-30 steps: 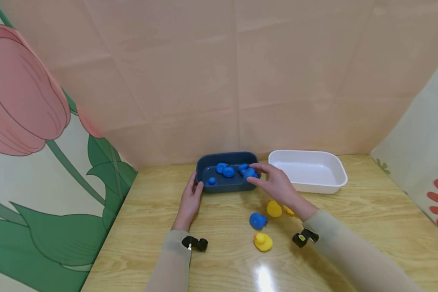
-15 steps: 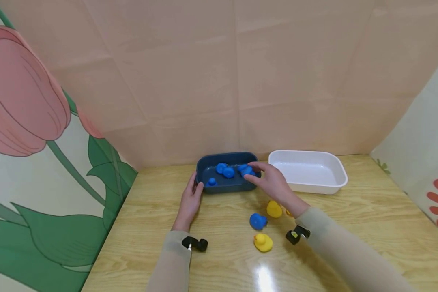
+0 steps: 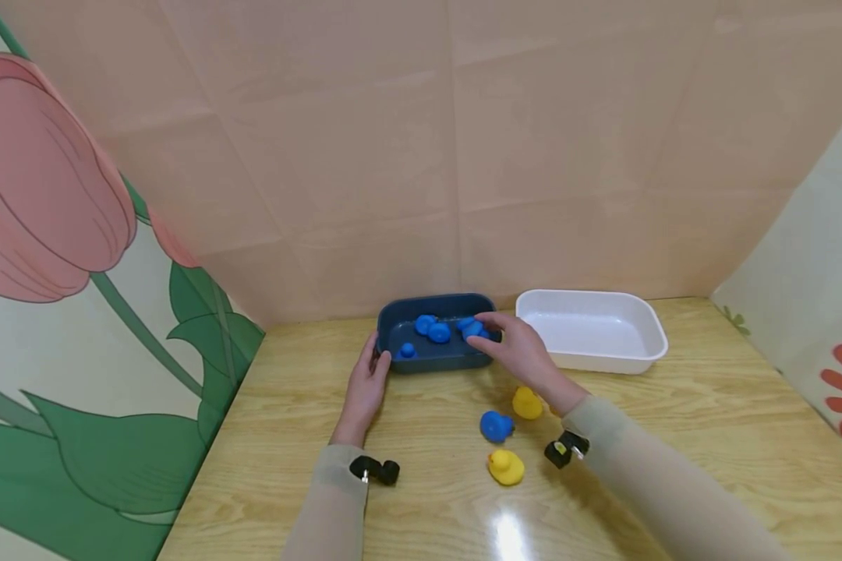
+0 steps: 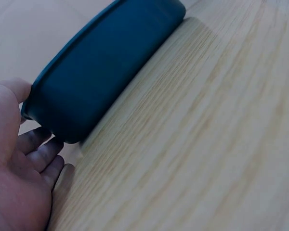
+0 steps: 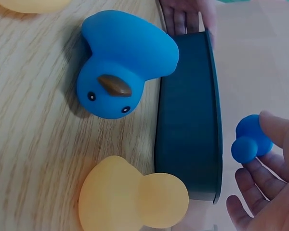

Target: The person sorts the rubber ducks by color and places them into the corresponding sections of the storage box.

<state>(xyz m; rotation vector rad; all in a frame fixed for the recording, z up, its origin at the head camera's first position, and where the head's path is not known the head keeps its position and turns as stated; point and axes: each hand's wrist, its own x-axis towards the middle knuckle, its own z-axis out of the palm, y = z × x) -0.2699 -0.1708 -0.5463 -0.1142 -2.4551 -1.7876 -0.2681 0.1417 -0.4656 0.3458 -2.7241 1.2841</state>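
Observation:
In the head view, my left hand holds the left end of a dark blue tray. The left wrist view shows its thumb at the tray's rim and its fingers by the lower corner. Over the tray's right end, my right hand pinches a blue rubber duck between thumb and fingers. Several more blue ducks are inside the tray. On the table in front lie another blue duck and yellow ducks; my right wrist partly hides one.
A white tray stands right of the dark one on the wooden table. A pink-beige sheet rises behind both trays. Printed flower panels border the left and right sides.
My right hand has shifted slightly left, further over the dark blue tray, with the blue duck. My left hand has stayed at the tray's left end.

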